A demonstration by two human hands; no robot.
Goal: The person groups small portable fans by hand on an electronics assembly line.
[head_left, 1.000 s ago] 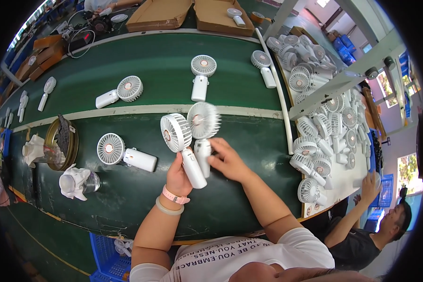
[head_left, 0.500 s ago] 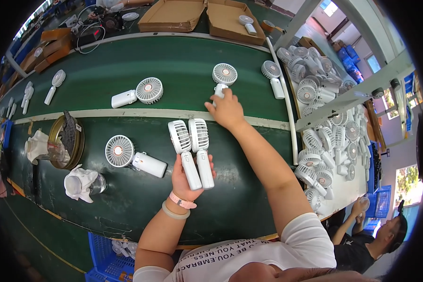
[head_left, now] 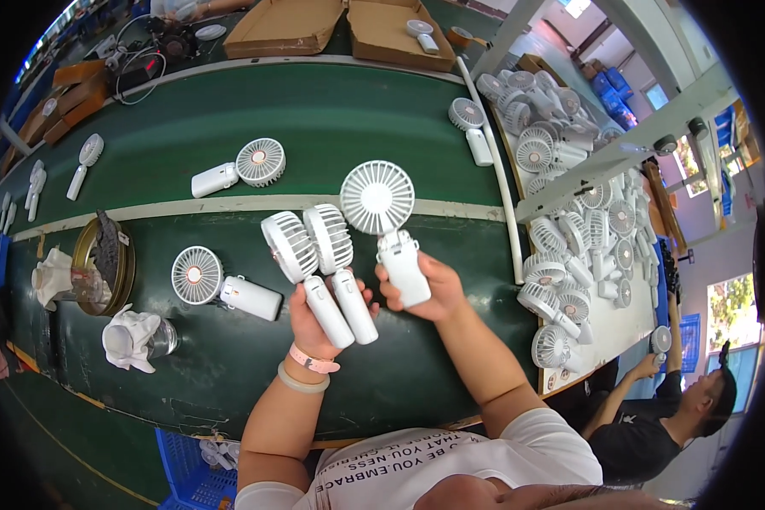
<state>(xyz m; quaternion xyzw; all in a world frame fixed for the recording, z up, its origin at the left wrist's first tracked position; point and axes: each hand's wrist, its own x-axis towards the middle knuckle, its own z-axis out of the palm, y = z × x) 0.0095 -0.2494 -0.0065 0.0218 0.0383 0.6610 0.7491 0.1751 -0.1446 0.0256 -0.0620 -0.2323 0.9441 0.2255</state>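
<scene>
The left hand [head_left: 314, 327] is closed around the handles of two white handheld fans [head_left: 319, 272], heads side by side above the green belt [head_left: 229, 110]. Just beside them, the right hand [head_left: 421, 285] clamps a third white fan [head_left: 387, 225] upright, its round grille facing up. Open brown cardboard boxes [head_left: 331, 25] sit at the belt's far edge.

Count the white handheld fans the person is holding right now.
3. Two white plastic handheld fans side by side in the left hand, and a third white fan in the right hand. None seem hidden behind the hands.
</scene>
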